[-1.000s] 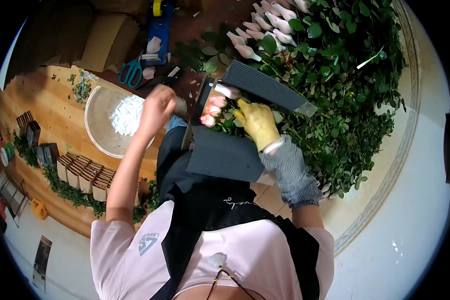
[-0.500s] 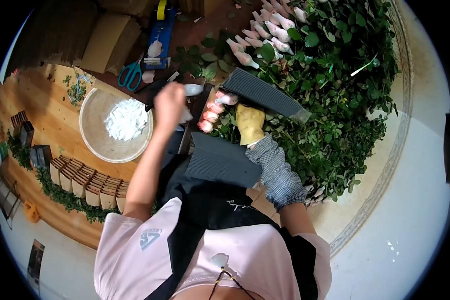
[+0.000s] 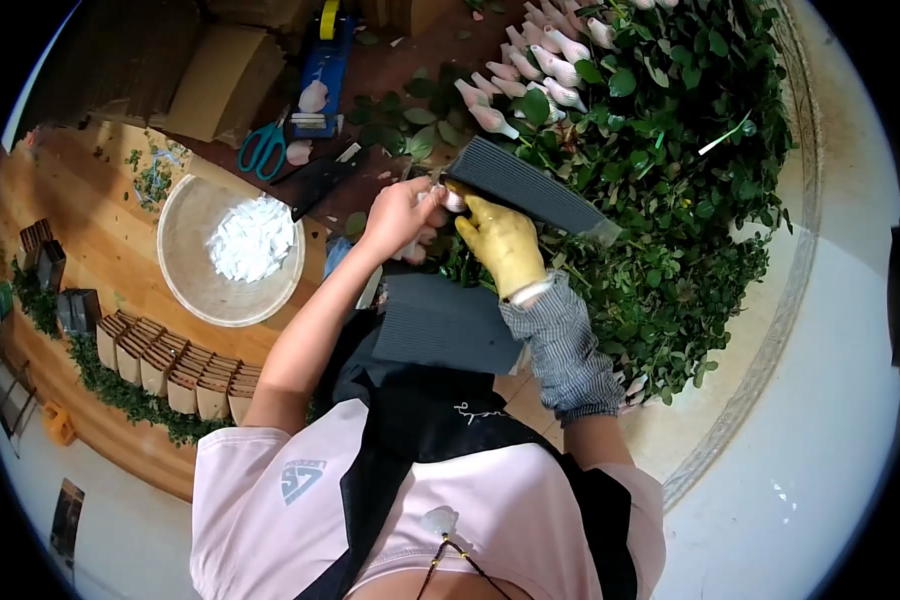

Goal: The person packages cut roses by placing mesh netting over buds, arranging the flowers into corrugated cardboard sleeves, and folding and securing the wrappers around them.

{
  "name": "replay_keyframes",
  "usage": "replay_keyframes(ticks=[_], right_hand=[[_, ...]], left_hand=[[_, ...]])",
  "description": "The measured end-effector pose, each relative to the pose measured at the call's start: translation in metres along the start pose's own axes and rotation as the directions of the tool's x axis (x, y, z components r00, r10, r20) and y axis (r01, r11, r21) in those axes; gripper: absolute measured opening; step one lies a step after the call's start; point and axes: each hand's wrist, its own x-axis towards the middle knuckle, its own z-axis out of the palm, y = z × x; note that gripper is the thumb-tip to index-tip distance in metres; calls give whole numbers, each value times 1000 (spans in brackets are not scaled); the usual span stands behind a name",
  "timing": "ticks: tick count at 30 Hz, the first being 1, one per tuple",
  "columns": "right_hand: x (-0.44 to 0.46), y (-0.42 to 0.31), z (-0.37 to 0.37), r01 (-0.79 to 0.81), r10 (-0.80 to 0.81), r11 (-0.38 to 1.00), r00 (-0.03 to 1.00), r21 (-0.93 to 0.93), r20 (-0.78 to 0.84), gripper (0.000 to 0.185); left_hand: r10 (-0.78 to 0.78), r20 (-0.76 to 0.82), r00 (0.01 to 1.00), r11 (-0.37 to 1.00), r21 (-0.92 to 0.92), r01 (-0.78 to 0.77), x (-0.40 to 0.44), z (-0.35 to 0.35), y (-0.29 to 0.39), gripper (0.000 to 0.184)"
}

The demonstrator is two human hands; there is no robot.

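Note:
My bare left hand (image 3: 402, 212) pinches at a pale pink rose head (image 3: 454, 201) over the dark corrugated cardboard wrap. The thumb and forefinger of my right hand (image 3: 502, 242), in a yellow glove, close around the same rose from the other side. White netting seems to be on this rose, but the fingers hide most of it. One ribbed cardboard flap (image 3: 530, 187) stands up beyond my hands, and another flap (image 3: 442, 322) lies toward my lap. Other pink roses in the wrap are mostly covered by my left hand.
Left of me stands a round tub (image 3: 173, 275) of white netting pieces (image 3: 252, 240). Teal scissors (image 3: 263, 150), a black-handled knife (image 3: 320, 183) and a blue tape dispenser (image 3: 328, 75) lie on the table. Netted roses (image 3: 560, 70) and leafy stems (image 3: 670, 270) are heaped at right.
My left hand has moved right, bringing a white netting sleeve from beside the tub to the roses. My right hand has shifted slightly, its fingers now at the rose head.

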Motion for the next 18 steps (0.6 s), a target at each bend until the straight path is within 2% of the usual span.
replay_keyframes(ticks=[1,2,3,4,5,6,7,8,9,10,11,12,13,14,15,16,18], right_hand=[[6,-2,2,-123,155,976,973,-180,172,34],[14,7,10,-119,149,977,974,-177,171,34],[23,19,22,-222,280,937,939,-269,202,33],[25,30,36,-316,411,877,884,-362,223,33],[26,22,26,-340,434,875,866,-344,247,35],[23,27,34,-338,433,876,865,-344,254,35],[20,36,47,-314,396,869,905,-383,157,32],[21,41,55,-294,346,860,937,-418,54,28],[21,40,53,-293,346,863,937,-412,58,28],[17,39,50,-268,322,875,944,-403,72,29],[19,40,47,-239,290,889,954,-391,75,29],[14,51,52,-155,175,904,984,-398,16,31],[7,53,45,-159,176,936,984,-314,26,32],[1,53,36,-165,178,959,983,-231,36,34],[-8,53,31,-127,122,971,992,-205,-37,35],[-17,54,30,-146,141,969,989,-200,-39,33],[-32,37,14,-62,18,981,972,-183,-233,29]], left_hand=[[-1,-3,1000,1000,6,1,-2,-1,-4,27],[-13,15,1000,989,-149,15,-4,-2,-9,26],[-23,35,999,953,-300,33,-6,-6,-13,25],[-29,33,999,954,-297,38,-8,-12,-16,25],[84,-85,993,992,-90,-92,-11,-17,-20,24],[217,-172,961,971,135,-195,-14,-23,-24,22],[272,-381,884,962,142,-235,-23,-30,-28,22],[283,-589,758,959,149,-242,-34,-53,-33,22],[178,-674,717,982,81,-169,-54,-88,-37,24],[77,-701,709,977,196,87,-81,-125,-36,29],[111,-646,755,874,424,235,-105,-163,-69,34],[162,-734,659,876,415,247,-127,-181,-98,41],[96,-758,646,836,414,361,-149,-211,-132,53],[-69,-779,623,912,204,356,-163,-244,-174,71],[43,-808,587,855,334,397,-174,-247,-175,76],[159,-817,555,779,449,438,-178,-249,-174,81],[196,-720,666,760,541,361,-160,-212,-130,73]])
